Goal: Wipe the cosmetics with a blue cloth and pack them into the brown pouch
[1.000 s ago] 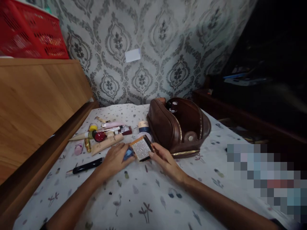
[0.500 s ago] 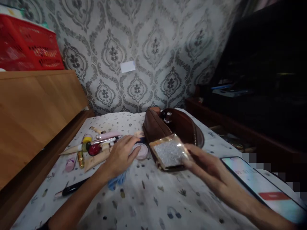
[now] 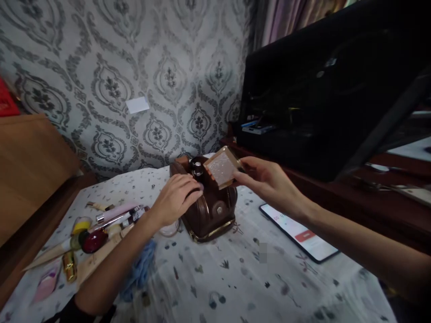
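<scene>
A brown makeup bag (image 3: pixel 218 208) stands upright on the patterned cloth, its top open and a dark bottle with a silver cap (image 3: pixel 197 168) showing inside. My right hand (image 3: pixel 266 177) pinches a square glittery compact (image 3: pixel 222 168) with gold edges, tilted just above the opening. At the bag's left rim, my left hand (image 3: pixel 177 197) has its fingers curled over the edge. A round clear-and-pink container (image 3: pixel 170 229) lies under that hand, partly hidden.
Several cosmetics lie at the left, among them a dark red round item (image 3: pixel 94 241), a gold tube (image 3: pixel 69 266) and a pink tube (image 3: pixel 117 211). Blue crumpled fabric (image 3: pixel 141 267) sits by my left forearm. A phone (image 3: pixel 299 233) lies right of the bag, beside a large black screen (image 3: pixel 303 103).
My right hand has lifted the compact from in front of the bag to over its opening. My left hand has moved onto the bag's rim. The view has turned right.
</scene>
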Demonstrator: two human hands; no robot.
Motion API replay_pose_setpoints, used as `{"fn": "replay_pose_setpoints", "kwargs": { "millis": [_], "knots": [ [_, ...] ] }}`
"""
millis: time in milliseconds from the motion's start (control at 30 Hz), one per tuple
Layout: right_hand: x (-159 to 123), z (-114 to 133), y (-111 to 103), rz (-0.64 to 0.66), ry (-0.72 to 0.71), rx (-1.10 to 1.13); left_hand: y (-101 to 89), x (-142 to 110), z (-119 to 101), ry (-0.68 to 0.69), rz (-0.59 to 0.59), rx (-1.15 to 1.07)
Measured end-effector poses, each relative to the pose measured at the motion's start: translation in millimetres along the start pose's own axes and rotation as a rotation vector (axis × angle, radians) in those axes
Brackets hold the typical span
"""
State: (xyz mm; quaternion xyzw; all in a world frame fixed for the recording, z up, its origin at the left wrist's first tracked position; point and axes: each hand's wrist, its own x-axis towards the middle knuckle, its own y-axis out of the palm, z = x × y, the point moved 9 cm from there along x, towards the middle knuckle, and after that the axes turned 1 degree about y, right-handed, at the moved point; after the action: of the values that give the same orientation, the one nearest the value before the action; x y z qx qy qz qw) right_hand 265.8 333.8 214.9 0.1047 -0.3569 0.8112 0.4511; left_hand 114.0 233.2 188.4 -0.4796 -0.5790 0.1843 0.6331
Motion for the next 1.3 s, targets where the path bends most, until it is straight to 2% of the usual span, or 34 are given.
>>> {"fn": "replay_pose_setpoints", "kwargs": {
  "millis": [100, 167, 267, 400, 567, 700, 1100, 1300],
  "knots": [
    [5.9, 0.5, 17.0, 0.091, -0.032, -0.129, 11.2, 3.5, 5.8, 0.002, 0.097, -0.009],
    [11.7, 0.4, 26.0, 0.13, -0.039, -0.241, 14.7, 0.6, 8.3, -0.011, 0.113, -0.008],
    [21.9, 1.8, 39.8, 0.188, -0.049, -0.394, 14.4, -7.4, 8.5, -0.032, 0.074, -0.017],
    [31.8, 2.9, 68.1, 0.342, -0.062, -0.608, 13.1, -15.8, 6.9, -0.046, 0.003, -0.056],
    [34.5, -13.2, 101.8, 0.52, 0.048, -0.827, 16.9, -20.8, 12.7, -0.09, -0.036, -0.082],
    [35.3, -25.7, 114.3, 0.54, 0.145, -0.855, 18.4, -24.9, 15.1, -0.104, -0.046, -0.121],
    [36.2, -57.9, 122.8, 0.488, 0.43, -0.766, 23.0, -37.6, 22.9, -0.183, -0.12, -0.183],
    [37.0, -72.7, 129.5, 0.512, 0.474, -0.715, 23.1, -40.0, 22.8, -0.192, -0.13, -0.189]
  ]
}}
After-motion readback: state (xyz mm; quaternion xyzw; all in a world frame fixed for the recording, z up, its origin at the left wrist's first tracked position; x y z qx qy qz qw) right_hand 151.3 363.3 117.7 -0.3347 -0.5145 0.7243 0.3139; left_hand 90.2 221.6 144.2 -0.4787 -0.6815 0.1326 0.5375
